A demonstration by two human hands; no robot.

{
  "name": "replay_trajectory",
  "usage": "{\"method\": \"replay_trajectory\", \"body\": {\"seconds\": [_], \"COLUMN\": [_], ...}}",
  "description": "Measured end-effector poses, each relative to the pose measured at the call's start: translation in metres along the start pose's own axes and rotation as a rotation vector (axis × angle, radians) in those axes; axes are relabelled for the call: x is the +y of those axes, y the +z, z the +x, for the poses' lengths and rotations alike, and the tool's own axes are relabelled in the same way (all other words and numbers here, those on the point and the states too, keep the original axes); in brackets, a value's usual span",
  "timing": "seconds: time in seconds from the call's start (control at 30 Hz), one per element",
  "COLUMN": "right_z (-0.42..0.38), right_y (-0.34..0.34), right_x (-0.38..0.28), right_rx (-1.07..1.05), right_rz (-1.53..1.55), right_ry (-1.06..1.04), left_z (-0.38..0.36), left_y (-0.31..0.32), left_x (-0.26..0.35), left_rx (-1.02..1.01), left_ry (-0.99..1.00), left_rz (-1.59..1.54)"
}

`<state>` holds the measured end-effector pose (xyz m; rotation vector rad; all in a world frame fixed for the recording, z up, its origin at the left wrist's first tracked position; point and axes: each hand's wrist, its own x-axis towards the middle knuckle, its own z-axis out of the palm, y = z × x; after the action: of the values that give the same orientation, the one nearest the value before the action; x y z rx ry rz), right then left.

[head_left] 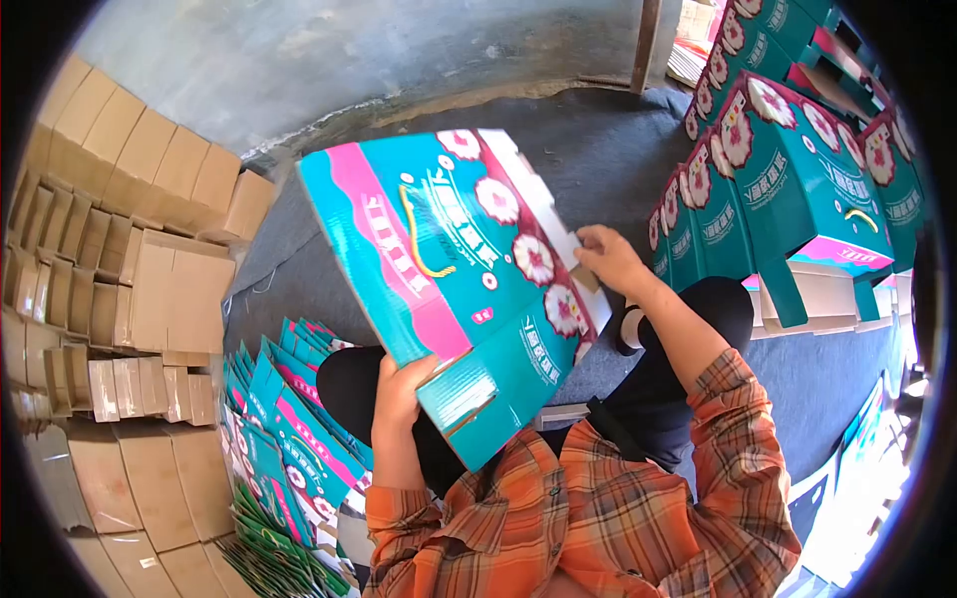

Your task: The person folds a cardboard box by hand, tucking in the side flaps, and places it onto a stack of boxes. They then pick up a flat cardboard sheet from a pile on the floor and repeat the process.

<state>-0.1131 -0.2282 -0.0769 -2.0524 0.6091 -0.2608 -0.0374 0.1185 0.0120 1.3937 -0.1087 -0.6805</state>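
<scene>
A teal carton with a pink wavy band, white-and-maroon flower pictures and a yellow rope handle is held tilted above my lap. At its lower left edge, my left hand is closed with the fingers partly behind the cardboard. My right hand pinches the pale flap along the carton's right edge. One side panel is folded toward me. The carton's underside and inside are hidden.
Flat folded teal cartons lean in a pile by my left leg. Formed teal cartons are stacked to the right, some with open flaps. Brown cardboard boxes rise at the left. Dark sheeting covers the floor before a grey wall.
</scene>
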Motion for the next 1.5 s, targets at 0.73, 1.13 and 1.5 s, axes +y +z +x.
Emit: {"method": "replay_trajectory", "body": {"seconds": [0.73, 1.13, 1.5], "right_z": [-0.002, 0.000, 0.001], "right_y": [-0.154, -0.072, -0.090], "right_x": [-0.104, -0.063, -0.059], "right_rx": [0.072, -0.074, -0.161], "right_rz": [0.296, -0.540, -0.437], "right_ry": [-0.167, -0.486, -0.367], "left_z": [0.054, 0.053, 0.094], "left_y": [-0.025, -0.006, -0.008], "left_x": [-0.065, -0.026, 0.053], "left_rx": [0.121, 0.482, 0.155], "left_ry": [-0.069, 0.636, 0.828], "left_rz": [-0.146, 0.448, 1.315]}}
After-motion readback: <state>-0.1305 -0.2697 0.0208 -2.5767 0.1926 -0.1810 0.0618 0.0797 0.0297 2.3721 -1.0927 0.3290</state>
